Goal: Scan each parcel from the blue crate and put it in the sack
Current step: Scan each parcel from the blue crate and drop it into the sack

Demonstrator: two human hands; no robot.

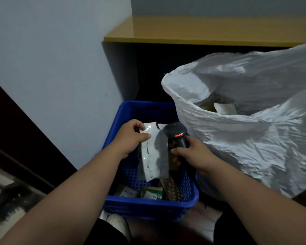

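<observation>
In a dim corner under a wooden surface [201, 30], the job looks partway done: the left hand [131, 137] pinches a white parcel [153, 152] over the blue crate [148, 206], the right hand [191, 152] grips the scanner [177, 133], a few parcels remain below, and some lie in the sack [237, 131].

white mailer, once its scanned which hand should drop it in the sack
Left. The left hand already pinches the white mailer above the blue crate, while the right hand grips the barcode scanner. It would probably have to cross over to the white sack on the right.

White flat parcel [153, 152] hanging upright over blue crate [148, 202]; white sack [245, 138] open beside.
</observation>
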